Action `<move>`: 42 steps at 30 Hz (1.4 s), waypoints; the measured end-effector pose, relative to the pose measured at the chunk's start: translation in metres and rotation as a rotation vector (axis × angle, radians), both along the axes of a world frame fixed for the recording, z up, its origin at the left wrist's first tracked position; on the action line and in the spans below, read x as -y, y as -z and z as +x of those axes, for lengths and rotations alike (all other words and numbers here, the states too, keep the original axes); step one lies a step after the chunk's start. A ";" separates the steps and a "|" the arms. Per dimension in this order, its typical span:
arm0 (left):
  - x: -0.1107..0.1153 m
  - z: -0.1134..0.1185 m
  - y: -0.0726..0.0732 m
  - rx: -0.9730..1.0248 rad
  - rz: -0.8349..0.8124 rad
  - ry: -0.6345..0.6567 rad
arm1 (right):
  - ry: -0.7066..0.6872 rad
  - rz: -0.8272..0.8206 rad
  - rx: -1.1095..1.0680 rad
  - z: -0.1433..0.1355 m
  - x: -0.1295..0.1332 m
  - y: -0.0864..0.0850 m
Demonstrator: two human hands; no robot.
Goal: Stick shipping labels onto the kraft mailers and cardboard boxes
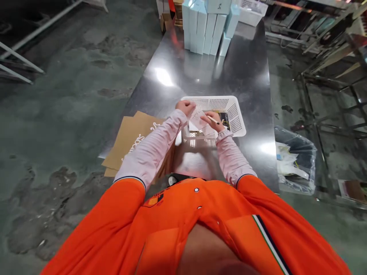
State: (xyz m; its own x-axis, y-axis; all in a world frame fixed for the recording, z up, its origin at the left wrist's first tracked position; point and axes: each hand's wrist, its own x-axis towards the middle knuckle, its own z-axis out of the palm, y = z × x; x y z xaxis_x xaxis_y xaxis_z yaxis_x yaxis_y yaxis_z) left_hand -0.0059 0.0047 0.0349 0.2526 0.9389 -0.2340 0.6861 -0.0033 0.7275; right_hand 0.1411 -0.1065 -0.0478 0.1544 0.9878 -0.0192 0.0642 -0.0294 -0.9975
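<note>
Above the white perforated basket (235, 118), toward the metal surface's (200, 82) near edge, a paper slip (197, 115), your left hand (186, 107) pinching its top, your right hand (215, 125) curled around a pen (212, 119) and touching the slip

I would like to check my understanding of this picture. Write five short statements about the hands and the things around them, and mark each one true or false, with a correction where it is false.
1. The left hand holds a paper slip. True.
2. The right hand holds nothing. False: the right hand holds a slim stick with a dark tip.
3. The white basket stands on the floor. False: the white basket stands on the metal table.
4. Light blue boxes stand toward the far end of the table. True.
5. The brown stack lies right of the basket. False: the brown stack lies to its left.
</note>
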 end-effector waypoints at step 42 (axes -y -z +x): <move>0.033 0.082 0.147 -0.868 -0.166 0.346 | 0.782 -0.123 -0.271 0.029 0.064 0.085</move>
